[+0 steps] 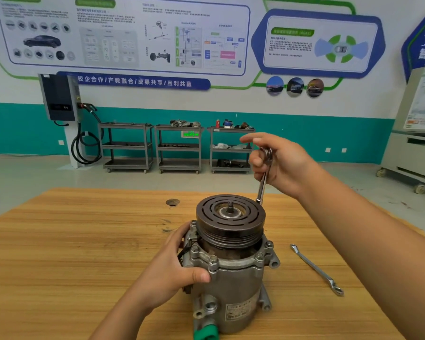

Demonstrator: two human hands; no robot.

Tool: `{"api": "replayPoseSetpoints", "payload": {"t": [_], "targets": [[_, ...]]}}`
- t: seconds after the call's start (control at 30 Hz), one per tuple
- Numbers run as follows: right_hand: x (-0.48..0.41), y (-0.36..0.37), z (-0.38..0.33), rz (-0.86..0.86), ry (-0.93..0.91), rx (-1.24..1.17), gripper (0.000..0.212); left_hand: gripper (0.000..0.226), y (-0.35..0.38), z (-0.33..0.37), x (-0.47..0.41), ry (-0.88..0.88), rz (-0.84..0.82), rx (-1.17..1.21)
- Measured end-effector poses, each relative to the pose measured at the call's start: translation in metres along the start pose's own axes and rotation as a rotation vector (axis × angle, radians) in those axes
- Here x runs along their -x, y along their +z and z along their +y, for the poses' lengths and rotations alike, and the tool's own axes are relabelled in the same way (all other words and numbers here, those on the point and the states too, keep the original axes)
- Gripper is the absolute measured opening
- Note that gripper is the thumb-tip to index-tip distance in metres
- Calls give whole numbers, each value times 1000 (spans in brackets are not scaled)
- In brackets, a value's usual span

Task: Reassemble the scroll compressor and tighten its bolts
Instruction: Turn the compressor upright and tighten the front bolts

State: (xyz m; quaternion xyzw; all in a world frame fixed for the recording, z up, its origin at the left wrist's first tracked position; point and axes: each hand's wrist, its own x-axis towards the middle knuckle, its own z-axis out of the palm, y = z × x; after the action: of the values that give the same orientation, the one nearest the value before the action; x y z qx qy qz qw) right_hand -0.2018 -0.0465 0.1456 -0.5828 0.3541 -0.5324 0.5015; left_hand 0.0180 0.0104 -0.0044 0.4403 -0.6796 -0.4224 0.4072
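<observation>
The scroll compressor point(233, 278) stands upright on the wooden table point(71, 253), its dark grooved pulley point(231, 224) on top with a shaft stub at the centre. Several bolts point(212, 260) ring the silver flange below the pulley. My left hand point(174, 263) grips the compressor's left side, thumb across the flange. My right hand point(277, 165) holds a ring wrench point(264, 177) above and behind the pulley. The wrench slants down, and its lower end goes behind the pulley's far right rim, where it is hidden.
A second double-ended wrench point(317, 269) lies on the table to the right of the compressor. A round hole point(172, 202) sits in the tabletop behind it. Three metal shelf carts point(179, 148) stand by the far wall, a wheeled cabinet point(412, 153) at right.
</observation>
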Motion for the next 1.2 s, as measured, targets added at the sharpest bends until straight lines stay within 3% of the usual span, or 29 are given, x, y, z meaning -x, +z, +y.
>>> {"api": "replayPoseSetpoints", "payload": {"t": [0.33,0.43,0.53,0.73,0.87,0.97,1.07,1.2], "targets": [[-10,-27,5,-635,295,-455,23,137,-14,-7,-18,-10,-172,63],[-13,-25,7,-752,290,-455,23,128,-20,-7,-28,1,-243,91],[-13,-17,8,-677,269,-375,36,117,-24,-6,-35,3,-301,87],[1,-3,10,-31,101,-184,53,115,-25,-10,-39,12,-315,103],[6,13,14,351,-12,-61,43,117,-24,-13,-38,-2,-299,127],[8,24,18,537,-85,-14,40,117,-24,-14,-37,0,-285,130],[12,20,18,435,-72,-108,37,118,-23,-16,-36,0,-276,153],[20,-6,18,-27,-6,-439,27,121,-19,-16,-36,7,-260,178]]}}
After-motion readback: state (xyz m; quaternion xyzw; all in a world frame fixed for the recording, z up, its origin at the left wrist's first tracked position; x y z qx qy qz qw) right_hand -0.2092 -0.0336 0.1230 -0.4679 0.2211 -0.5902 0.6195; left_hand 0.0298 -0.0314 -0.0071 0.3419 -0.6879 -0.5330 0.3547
